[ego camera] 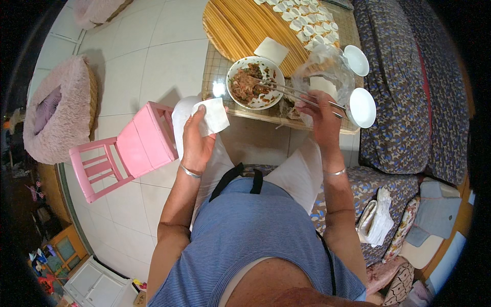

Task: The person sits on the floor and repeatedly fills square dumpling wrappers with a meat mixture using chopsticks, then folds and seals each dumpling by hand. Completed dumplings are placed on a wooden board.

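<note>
My left hand (198, 136) holds a square dough wrapper (215, 116), thumb on top of it, to the left of the table's front edge. In my right hand (322, 115) is a pair of metal chopsticks (287, 91), whose tips reach into the meat filling (245, 85). That filling, mixed with green bits, sits in a white bowl (274, 100) at the table's front. Behind the bowl lies another square wrapper (271, 50) on a round tray of woven stalks (245, 27). Beside my right hand, a clear plastic bag (330, 61) lies around more wrappers (323, 85).
Rows of folded dumplings (312, 23) cover the tray's right part. Two white bowls (362, 107) (356, 60) stand at the table's right edge, near the patterned sofa (395, 96). A pink chair (144, 136) is at my left, with a fluffy pet bed (57, 107) beyond.
</note>
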Available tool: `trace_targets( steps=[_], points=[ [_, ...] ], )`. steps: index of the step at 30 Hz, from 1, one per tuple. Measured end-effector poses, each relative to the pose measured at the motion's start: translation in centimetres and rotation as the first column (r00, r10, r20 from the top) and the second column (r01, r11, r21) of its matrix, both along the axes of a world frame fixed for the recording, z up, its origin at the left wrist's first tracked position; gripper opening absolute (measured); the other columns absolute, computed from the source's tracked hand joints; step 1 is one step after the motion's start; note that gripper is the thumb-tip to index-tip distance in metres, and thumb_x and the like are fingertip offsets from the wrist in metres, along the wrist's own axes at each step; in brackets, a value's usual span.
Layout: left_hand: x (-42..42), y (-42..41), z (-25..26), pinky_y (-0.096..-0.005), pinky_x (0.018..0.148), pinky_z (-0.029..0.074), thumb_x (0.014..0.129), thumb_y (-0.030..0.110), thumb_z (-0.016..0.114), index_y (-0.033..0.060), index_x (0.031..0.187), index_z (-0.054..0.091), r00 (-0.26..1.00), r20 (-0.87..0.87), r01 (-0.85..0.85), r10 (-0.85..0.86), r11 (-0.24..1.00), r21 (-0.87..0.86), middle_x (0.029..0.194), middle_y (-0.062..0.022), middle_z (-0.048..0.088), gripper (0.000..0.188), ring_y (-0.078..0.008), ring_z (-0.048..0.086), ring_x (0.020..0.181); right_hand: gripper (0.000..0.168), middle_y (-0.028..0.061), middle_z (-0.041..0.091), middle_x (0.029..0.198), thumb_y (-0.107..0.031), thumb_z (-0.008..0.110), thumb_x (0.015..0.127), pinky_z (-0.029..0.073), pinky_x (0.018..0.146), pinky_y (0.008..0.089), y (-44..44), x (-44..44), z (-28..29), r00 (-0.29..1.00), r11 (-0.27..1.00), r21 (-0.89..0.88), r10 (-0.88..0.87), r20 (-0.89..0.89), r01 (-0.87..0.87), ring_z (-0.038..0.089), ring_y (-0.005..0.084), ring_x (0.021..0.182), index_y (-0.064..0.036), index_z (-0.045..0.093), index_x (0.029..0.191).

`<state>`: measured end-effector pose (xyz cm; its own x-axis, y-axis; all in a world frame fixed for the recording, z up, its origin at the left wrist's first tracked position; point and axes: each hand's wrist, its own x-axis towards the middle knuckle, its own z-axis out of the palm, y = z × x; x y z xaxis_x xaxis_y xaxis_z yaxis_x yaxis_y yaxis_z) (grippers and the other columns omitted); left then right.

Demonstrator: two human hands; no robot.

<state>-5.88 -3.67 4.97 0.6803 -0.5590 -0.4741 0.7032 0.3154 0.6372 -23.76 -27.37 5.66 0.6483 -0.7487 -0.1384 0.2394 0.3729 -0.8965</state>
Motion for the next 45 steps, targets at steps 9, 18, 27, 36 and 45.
trace_targets(
  steps=[9,18,27,36,45],
  points=[
    [0.2,-2.1,1.1,-0.0400,0.097,0.051,0.101,0.024,0.047,-0.0025,0.130,0.049,0.998,-0.052,0.033,-0.039,0.993,-0.115,0.121,-0.0188,0.062,0.039,-0.0297,0.063,0.111,0.032,0.0180,0.067,0.104,-0.026,0.052,0.100,0.059,0.079,0.0384,-1.1,-0.9,-1.1,0.996,0.991,0.127,-0.047,0.070,0.038,0.068,0.0252,0.089,0.003,0.061,0.111],
    [0.1,-4.1,1.4,-0.0391,0.101,0.048,0.101,0.023,0.048,-0.0042,0.128,0.050,0.994,-0.093,0.037,-0.057,0.977,-0.211,0.123,-0.0197,0.061,0.038,-0.0286,0.061,0.114,0.032,0.0183,0.068,0.100,-0.025,0.053,0.100,0.060,0.078,0.0401,-2.4,-1.7,0.0,0.998,0.997,0.038,-0.061,0.030,0.060,0.069,0.0263,0.089,0.004,0.061,0.109],
    [0.7,-4.7,2.1,-0.0400,0.101,0.048,0.102,0.026,0.045,-0.0027,0.127,0.050,0.991,-0.126,-0.052,0.031,0.986,-0.161,0.123,-0.0164,0.061,0.039,-0.0269,0.062,0.112,0.033,0.0191,0.068,0.097,-0.027,0.053,0.100,0.059,0.077,0.0381,-1.5,-1.4,2.6,0.997,0.997,0.044,-0.067,0.030,0.066,0.069,0.0252,0.087,0.004,0.062,0.107],
    [0.2,-4.8,2.8,-0.0447,0.109,0.041,0.105,0.044,0.026,-0.0083,0.135,0.041,0.956,-0.242,0.038,-0.165,0.889,-0.456,0.135,-0.0228,0.052,0.063,-0.0345,0.052,0.125,0.034,0.0180,0.069,0.098,-0.029,0.053,0.100,0.060,0.074,0.0368,1.0,-2.1,7.9,0.993,0.991,0.079,0.100,0.060,-0.105,0.069,0.0241,0.084,0.002,0.063,0.107],
    [-0.7,-4.3,5.0,-0.0434,0.115,0.031,0.105,0.046,0.022,-0.0102,0.139,0.036,0.928,-0.273,0.068,-0.253,0.838,-0.542,0.139,-0.0260,0.048,0.068,-0.0358,0.044,0.132,0.032,0.0187,0.068,0.098,-0.022,0.051,0.101,0.061,0.074,0.0377,4.8,-2.6,8.8,0.968,0.903,-0.358,0.188,-0.168,-0.237,0.069,0.0269,0.087,0.006,0.063,0.109]
  ],
)
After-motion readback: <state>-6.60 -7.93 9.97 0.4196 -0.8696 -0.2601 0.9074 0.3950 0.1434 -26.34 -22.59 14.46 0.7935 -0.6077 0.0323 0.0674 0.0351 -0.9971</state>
